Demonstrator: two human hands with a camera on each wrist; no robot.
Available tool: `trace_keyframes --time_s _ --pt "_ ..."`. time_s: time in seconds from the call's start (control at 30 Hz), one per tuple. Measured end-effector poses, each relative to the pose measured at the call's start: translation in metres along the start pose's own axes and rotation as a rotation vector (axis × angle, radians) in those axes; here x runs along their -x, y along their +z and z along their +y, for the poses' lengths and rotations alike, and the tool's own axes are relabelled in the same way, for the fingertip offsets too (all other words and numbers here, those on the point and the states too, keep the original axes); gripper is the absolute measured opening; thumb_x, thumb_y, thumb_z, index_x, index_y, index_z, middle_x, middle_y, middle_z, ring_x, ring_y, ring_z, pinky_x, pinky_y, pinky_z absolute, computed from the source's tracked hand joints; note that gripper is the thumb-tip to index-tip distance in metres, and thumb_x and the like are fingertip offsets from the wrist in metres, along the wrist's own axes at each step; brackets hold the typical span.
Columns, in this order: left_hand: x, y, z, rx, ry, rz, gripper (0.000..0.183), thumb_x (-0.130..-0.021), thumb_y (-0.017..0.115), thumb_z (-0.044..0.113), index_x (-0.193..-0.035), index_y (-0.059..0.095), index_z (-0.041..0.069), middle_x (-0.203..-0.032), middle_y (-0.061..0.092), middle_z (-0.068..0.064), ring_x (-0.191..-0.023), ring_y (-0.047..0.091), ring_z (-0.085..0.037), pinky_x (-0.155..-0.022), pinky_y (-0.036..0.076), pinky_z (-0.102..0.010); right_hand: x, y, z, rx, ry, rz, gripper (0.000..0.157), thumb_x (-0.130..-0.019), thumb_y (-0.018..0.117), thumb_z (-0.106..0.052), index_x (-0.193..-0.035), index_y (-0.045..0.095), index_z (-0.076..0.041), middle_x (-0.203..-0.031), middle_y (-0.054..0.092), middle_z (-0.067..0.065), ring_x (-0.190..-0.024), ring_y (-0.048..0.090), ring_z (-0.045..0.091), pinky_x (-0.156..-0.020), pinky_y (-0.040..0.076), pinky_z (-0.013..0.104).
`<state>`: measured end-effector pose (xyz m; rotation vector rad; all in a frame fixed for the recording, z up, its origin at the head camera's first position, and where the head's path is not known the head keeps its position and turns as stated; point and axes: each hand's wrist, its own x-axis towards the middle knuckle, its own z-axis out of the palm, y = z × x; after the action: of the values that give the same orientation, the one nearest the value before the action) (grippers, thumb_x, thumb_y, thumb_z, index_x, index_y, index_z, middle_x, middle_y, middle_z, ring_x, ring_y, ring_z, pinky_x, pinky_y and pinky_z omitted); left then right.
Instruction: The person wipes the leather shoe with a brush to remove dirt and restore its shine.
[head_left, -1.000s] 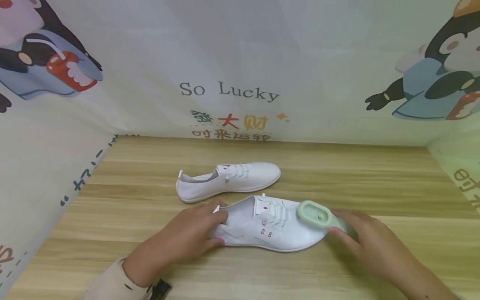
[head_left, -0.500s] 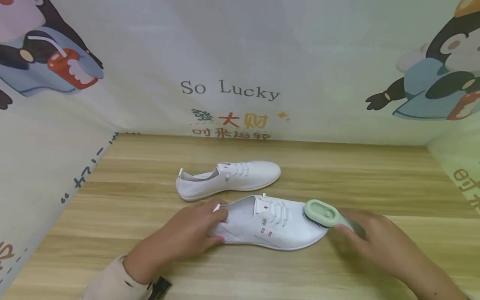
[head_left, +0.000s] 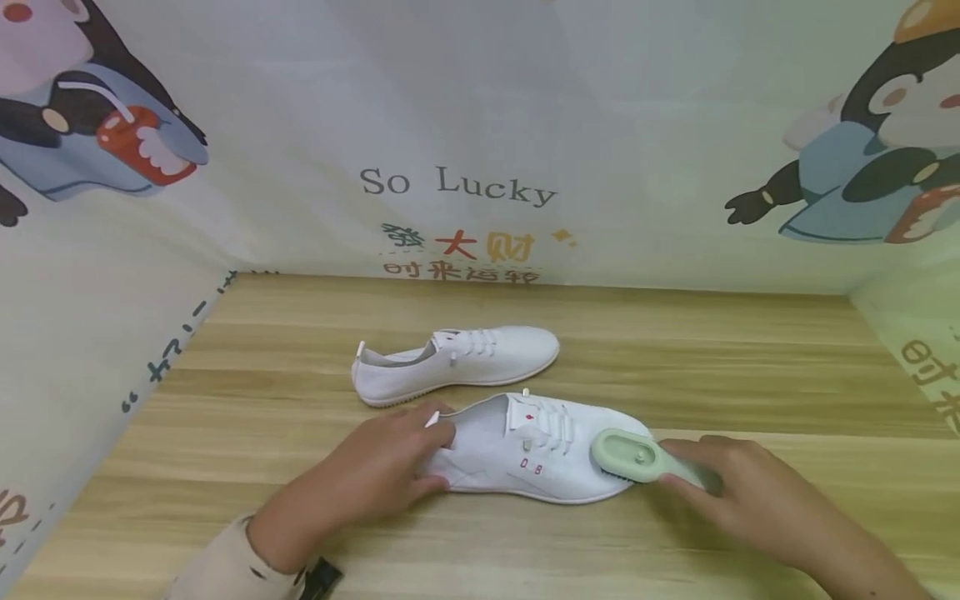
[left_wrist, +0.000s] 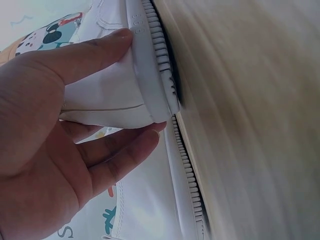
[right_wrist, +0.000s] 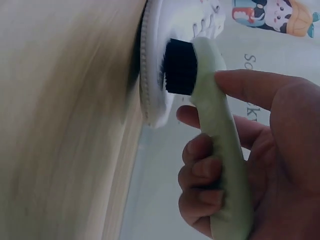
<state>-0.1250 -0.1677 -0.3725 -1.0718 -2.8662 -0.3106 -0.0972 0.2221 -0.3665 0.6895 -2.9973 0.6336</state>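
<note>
A white lace-up shoe (head_left: 487,454) with a small red mark on its tongue lies on the wooden surface, toe to the right. My left hand (head_left: 375,471) grips its heel, thumb on the near side and fingers at the back; the left wrist view shows the thumb against the heel wall (left_wrist: 100,95). In my right hand (head_left: 757,492) is a pale green brush (head_left: 626,454), its handle wrapped by curled fingers (right_wrist: 200,195). The brush's dark bristles (right_wrist: 180,67) meet the toe of the shoe in the right wrist view.
A second white shoe (head_left: 502,354) lies just behind the first, also toe to the right. Around the wood-grain tabletop (head_left: 712,350) stand pale printed walls (head_left: 637,167) at the back and both sides. A dark object (head_left: 322,577) shows by the left sleeve.
My right hand first drew the brush slightly right, then brought it back left and nearer, down to the toe's near side. The left hand and both shoes have kept their places.
</note>
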Motion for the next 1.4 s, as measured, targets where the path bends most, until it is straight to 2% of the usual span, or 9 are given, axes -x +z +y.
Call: trace_keyframes --time_s 0.1,0.2,0.43,0.63,0.77,1.13,1.27,1.4 --pt "0.0 0.0 0.0 -0.006 -0.002 0.001 0.036 -0.077 0.085 0.035 -0.098 0.061 0.018 -0.123 0.061 -0.002 -0.102 0.065 -0.02 -0.083 0.054 -0.041 0.0 0.004 -0.002 0.007 -0.021 0.022 0.036 -0.094 0.069 -0.037 -0.124 0.071 -0.017 -0.089 0.065 -0.017 -0.071 0.046 -0.005 -0.066 0.046 0.023" --pt "0.0 0.0 0.0 -0.005 0.006 0.0 0.036 -0.077 0.085 0.034 -0.098 0.061 0.018 -0.121 0.061 0.0 -0.101 0.065 -0.018 -0.082 0.053 -0.04 -0.001 0.007 -0.004 0.03 -0.002 0.029 0.038 -0.094 0.069 -0.038 -0.126 0.07 -0.017 -0.084 0.06 -0.016 -0.069 0.043 -0.003 -0.063 0.043 0.022" --pt "0.0 0.001 0.0 -0.007 0.004 0.001 0.036 -0.077 0.085 0.035 -0.098 0.062 0.018 -0.12 0.061 0.001 -0.099 0.065 -0.018 -0.081 0.053 -0.039 -0.004 0.012 -0.008 0.067 0.036 0.081 0.041 -0.093 0.068 -0.04 -0.128 0.069 -0.019 -0.094 0.068 -0.007 -0.075 0.051 0.003 -0.065 0.047 0.027" --pt "0.0 -0.001 0.0 0.002 0.014 -0.001 0.035 -0.077 0.085 0.034 -0.099 0.062 0.018 -0.122 0.062 0.0 -0.104 0.064 -0.018 -0.083 0.053 -0.04 -0.004 0.013 -0.008 0.059 0.081 0.095 0.043 -0.093 0.07 -0.04 -0.128 0.069 -0.015 -0.099 0.072 0.004 -0.083 0.063 0.014 -0.07 0.054 0.04" --pt "0.002 -0.002 0.0 -0.006 0.003 0.008 0.036 -0.076 0.085 0.035 -0.098 0.061 0.018 -0.119 0.062 0.0 -0.1 0.064 -0.017 -0.08 0.053 -0.04 -0.005 0.013 -0.008 0.048 0.079 0.12 0.043 -0.093 0.069 -0.038 -0.127 0.069 -0.011 -0.104 0.073 0.01 -0.091 0.068 0.023 -0.073 0.056 0.046" --pt "0.002 0.0 -0.001 -0.007 0.004 0.01 0.036 -0.076 0.085 0.036 -0.097 0.061 0.018 -0.114 0.061 0.001 -0.093 0.062 -0.015 -0.077 0.052 -0.038 -0.004 0.011 -0.007 0.058 0.12 0.123 0.046 -0.095 0.067 -0.039 -0.13 0.067 -0.009 -0.118 0.072 0.017 -0.108 0.068 0.038 -0.088 0.053 0.057" --pt "0.001 -0.001 -0.001 -0.003 0.011 0.009 0.036 -0.076 0.085 0.036 -0.096 0.061 0.018 -0.116 0.061 0.001 -0.094 0.062 -0.015 -0.077 0.052 -0.038 -0.004 0.008 -0.007 0.075 0.147 0.094 0.049 -0.097 0.064 -0.042 -0.13 0.066 -0.007 -0.121 0.071 0.016 -0.111 0.067 0.038 -0.088 0.052 0.058" --pt "0.001 -0.001 -0.001 -0.009 0.008 0.008 0.037 -0.076 0.085 0.037 -0.096 0.061 0.018 -0.117 0.061 0.0 -0.094 0.063 -0.016 -0.077 0.053 -0.038 -0.004 0.005 -0.005 0.109 0.157 0.067 0.049 -0.098 0.062 -0.044 -0.129 0.067 -0.007 -0.116 0.073 0.013 -0.098 0.07 0.03 -0.077 0.054 0.054"
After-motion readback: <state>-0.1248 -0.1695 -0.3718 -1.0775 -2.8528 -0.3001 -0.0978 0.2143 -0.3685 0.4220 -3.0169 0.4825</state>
